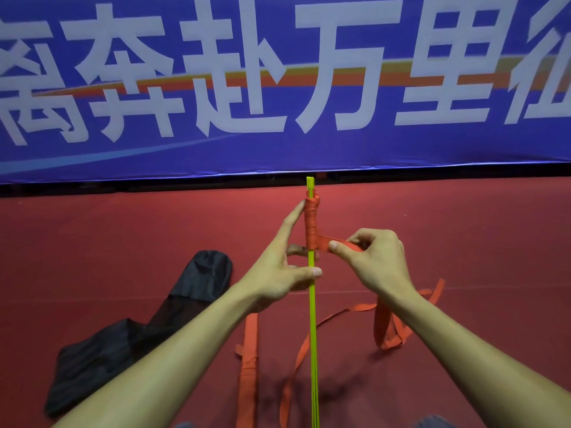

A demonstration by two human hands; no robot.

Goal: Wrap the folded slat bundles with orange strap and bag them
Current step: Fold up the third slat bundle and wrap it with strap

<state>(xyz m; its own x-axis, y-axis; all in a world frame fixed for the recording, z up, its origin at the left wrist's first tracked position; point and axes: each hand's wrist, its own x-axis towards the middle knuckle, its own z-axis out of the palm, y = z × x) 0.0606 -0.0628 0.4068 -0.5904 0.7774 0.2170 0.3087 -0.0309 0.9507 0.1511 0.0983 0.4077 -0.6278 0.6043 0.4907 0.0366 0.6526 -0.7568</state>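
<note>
The left hand [279, 267] grips a thin yellow-green slat bundle [312, 319], its thumb pressed across the slats from the left and its index finger stretched up along the bundle to touch the top of the wrapped part. The other fingers curl behind the slats and are mostly hidden. The bundle runs nearly upright through the middle of the view, from the bottom edge up past both hands, and its bare tip shows above the wrapping.

The right hand [367, 254] sits just right of the bundle, pinching a flat length of orange strap [312, 223] between thumb and fingers. The strap leads straight from this pinch to the slats, where it is wound in tight turns over the section between the left index fingertip and the left thumb. Below the right wrist, the loose rest of the strap trails in loops over the red floor [479, 242].

On the floor below the left forearm, just left of the held slats, lies another bundle fully covered in orange [248, 359]. Further left, a black bag [129, 335] lies crumpled, well apart from the hands. A blue banner [278, 88] with large white characters fills the background.
</note>
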